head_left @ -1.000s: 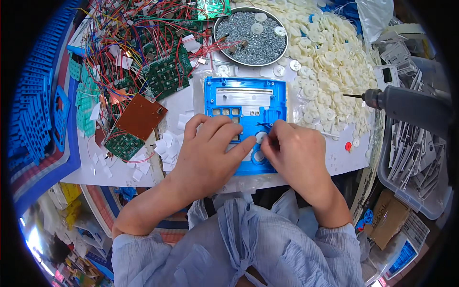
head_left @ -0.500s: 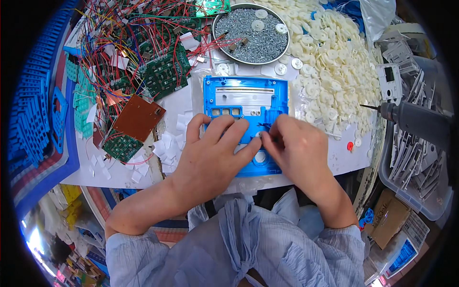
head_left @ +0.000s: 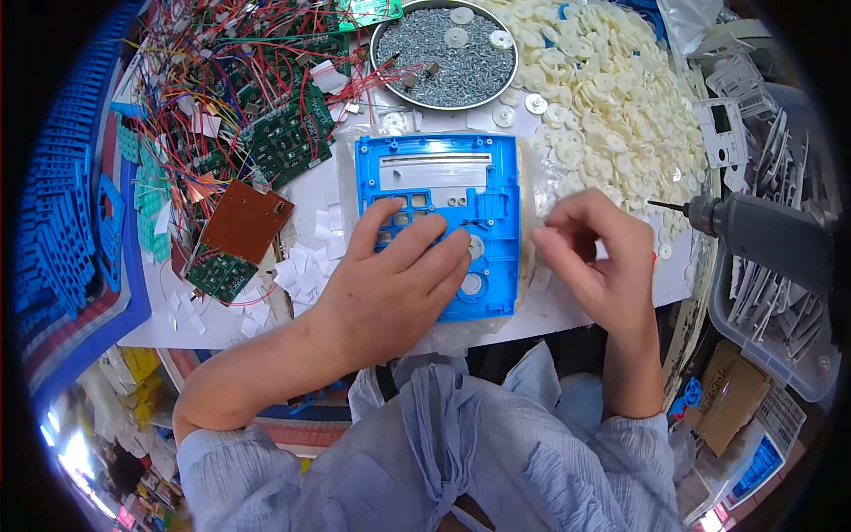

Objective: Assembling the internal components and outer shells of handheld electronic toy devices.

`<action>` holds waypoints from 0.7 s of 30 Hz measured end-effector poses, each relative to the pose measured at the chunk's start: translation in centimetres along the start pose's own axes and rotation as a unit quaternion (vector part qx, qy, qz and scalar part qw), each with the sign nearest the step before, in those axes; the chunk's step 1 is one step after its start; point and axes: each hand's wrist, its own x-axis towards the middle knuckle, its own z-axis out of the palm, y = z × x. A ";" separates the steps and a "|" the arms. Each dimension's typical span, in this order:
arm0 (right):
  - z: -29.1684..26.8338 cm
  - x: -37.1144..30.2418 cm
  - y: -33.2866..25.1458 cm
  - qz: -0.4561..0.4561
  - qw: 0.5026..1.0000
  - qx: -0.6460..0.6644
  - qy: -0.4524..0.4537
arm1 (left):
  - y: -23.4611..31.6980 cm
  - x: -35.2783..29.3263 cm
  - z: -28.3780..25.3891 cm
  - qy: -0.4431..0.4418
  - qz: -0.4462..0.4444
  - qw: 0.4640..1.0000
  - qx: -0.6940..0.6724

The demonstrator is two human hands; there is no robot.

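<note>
CHANGE: right hand (head_left: pixel 612 257) leaves the blue casing (head_left: pixel 498 275), so only the left hand (head_left: pixel 377 288) steadies it on the table (head_left: pixel 572 310) | GRIP: left spread across casing; right pinched narrow, contents cannot be told | COUNT: casing 1, white disc (head_left: pixel 477 246) inside 1, screw dish (head_left: pixel 452 107) 1, discs atop screws (head_left: pixel 456 37) 3, power driver (head_left: pixel 771 226) 1

blue casing (head_left: pixel 502 257): partly under left hand (head_left: pixel 386 285) | right hand (head_left: pixel 613 257): grip unclear | board heap (head_left: pixel 285 142): top cut off

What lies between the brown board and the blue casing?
In the head view, white paper pieces and the edge of a clear plastic sheet lie between the brown board and blue casing.
</note>
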 end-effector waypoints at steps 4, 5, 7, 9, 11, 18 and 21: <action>-1.3 -2.5 0.5 0.007 0.999 -0.007 0.040 | -0.4 0.1 0.2 0.003 0.016 1.000 -0.009; -1.4 -2.9 0.6 0.006 0.999 -0.009 0.045 | -0.4 0.2 0.1 -0.003 0.022 1.000 -0.013; -1.6 -3.5 0.9 0.003 0.998 -0.013 0.054 | -0.4 0.3 -0.2 -0.013 0.032 0.999 -0.020; -1.9 -3.5 1.0 0.006 0.998 -0.030 0.050 | -0.4 0.4 -0.1 -0.023 0.040 0.999 -0.007; -2.1 -3.4 0.9 0.006 0.998 -0.036 0.049 | -0.1 0.4 -0.3 -0.030 0.037 0.999 0.005; -3.1 -2.8 0.5 -0.026 0.993 -0.056 0.100 | 0.5 0.1 -0.2 -0.050 0.031 0.998 0.018; -4.7 -2.4 0.8 -0.031 0.973 -0.009 0.227 | 0.2 0.6 -0.7 -0.065 0.042 0.997 0.005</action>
